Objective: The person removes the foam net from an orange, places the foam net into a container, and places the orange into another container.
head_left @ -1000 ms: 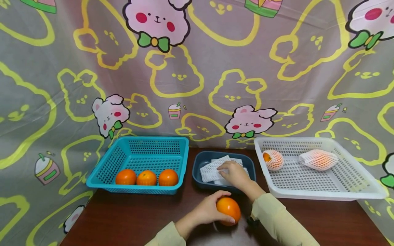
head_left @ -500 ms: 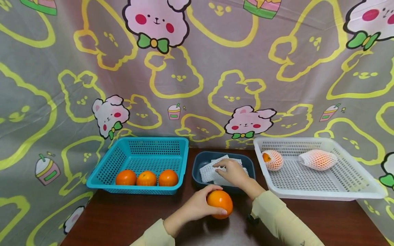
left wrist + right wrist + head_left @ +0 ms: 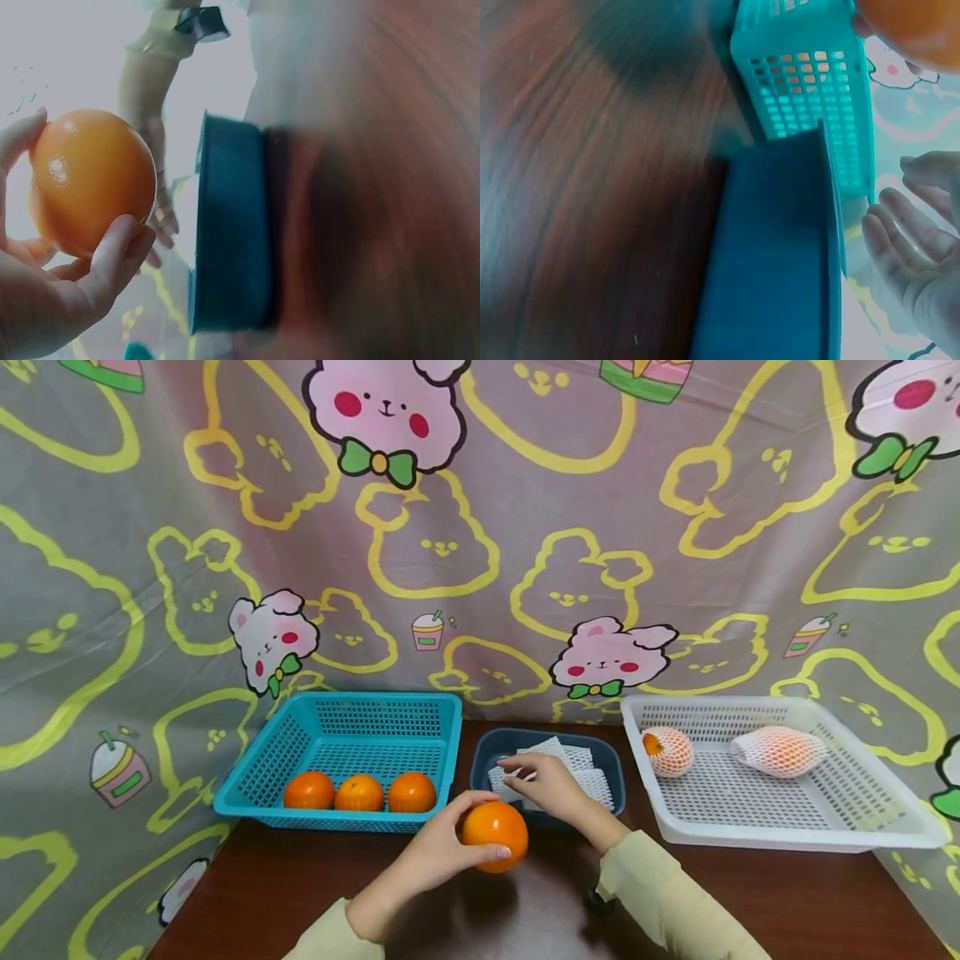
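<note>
My left hand (image 3: 435, 853) grips a glossy round orange fruit (image 3: 495, 837), thumb at the front and fingers around the far side. The left wrist view shows the smooth-skinned fruit (image 3: 94, 180) raised off the table. Just right of it, my right hand (image 3: 551, 785) hovers over a dark blue tray (image 3: 475, 768) with its fingers loosely bent. White foam net sleeves (image 3: 597, 787) lie flat in that tray, partly hidden by this hand. Nothing shows between the right hand's fingers (image 3: 900, 225) in the right wrist view.
To the left stands a teal basket (image 3: 337, 823) with three orange fruits (image 3: 359, 793) along its front. A white basket (image 3: 787, 839) on the right has two net-wrapped fruits (image 3: 783, 752). Behind the brown table (image 3: 555, 935) hangs a patterned cloth (image 3: 480, 527).
My left hand has carried the fruit leftward and up from the table. My right hand has shifted a little left over the tray, uncovering more net on the right.
</note>
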{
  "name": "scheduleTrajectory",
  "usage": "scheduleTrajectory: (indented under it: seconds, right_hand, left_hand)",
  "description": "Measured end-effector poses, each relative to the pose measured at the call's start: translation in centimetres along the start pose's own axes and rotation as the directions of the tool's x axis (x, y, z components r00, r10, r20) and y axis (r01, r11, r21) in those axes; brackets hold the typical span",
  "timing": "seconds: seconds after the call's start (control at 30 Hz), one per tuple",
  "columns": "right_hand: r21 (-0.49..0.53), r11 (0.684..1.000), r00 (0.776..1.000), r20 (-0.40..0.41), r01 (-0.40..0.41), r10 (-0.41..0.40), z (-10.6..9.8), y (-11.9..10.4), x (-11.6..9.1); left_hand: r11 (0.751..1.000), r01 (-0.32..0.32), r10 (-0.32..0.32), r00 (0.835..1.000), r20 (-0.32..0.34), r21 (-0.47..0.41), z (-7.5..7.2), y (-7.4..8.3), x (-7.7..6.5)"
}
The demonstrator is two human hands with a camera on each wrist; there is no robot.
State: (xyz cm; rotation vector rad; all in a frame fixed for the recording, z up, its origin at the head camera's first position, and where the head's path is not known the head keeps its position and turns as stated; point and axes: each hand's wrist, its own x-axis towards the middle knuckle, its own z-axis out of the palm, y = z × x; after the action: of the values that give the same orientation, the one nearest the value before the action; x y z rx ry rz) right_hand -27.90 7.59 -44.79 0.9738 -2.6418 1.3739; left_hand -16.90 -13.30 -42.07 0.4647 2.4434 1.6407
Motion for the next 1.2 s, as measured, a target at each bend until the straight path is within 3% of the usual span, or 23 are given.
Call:
scheduleTrajectory:
  seconds: [0.17,0.3,0.4,0.5,0.6,0.67,0.93,1.2]
  right_hand:
    - [0.119,0.988,0.995,0.023,-0.095,0.093,1.3,-0.4,0.4]
    - [0.265,0.949,0.985,0.034,-0.171,0.168,2.6,-0.8,0.7]
    - [0.419,0.880,0.974,0.061,-0.223,0.218,3.7,-1.3,0.8]
    - [0.564,0.783,0.961,0.087,-0.264,0.261,5.0,-1.7,1.0]
    - [0.657,0.701,0.954,0.102,-0.278,0.282,6.0,-2.4,1.2]
    - [0.692,0.664,0.951,0.113,-0.284,0.289,6.6,-2.8,1.4]
    - [0.749,0.608,0.956,0.119,-0.265,0.269,8.6,-4.1,1.6]
    - [0.775,0.573,0.947,0.102,-0.268,0.306,9.4,-4.8,1.7]
  left_hand:
    - [0.998,0.041,-0.044,0.997,-0.066,-0.043,-1.9,0.7,-0.4]
    - [0.997,0.057,-0.062,0.990,-0.130,-0.044,-3.3,0.9,-0.3]
    - [0.995,0.060,-0.073,0.984,-0.161,-0.079,-4.2,0.9,-0.1]
    - [0.991,0.058,-0.080,0.980,-0.182,-0.123,-5.2,0.6,0.1]
    - [0.988,0.055,-0.084,0.975,-0.207,-0.143,-6.2,0.4,0.2]
    - [0.988,0.061,-0.093,0.969,-0.228,-0.144,-6.8,0.2,0.3]
    - [0.988,0.123,-0.146,0.937,-0.317,-0.093,-9.1,-1.0,0.9]
    - [0.989,0.147,-0.130,0.919,-0.373,0.016,-11.0,-2.2,1.5]
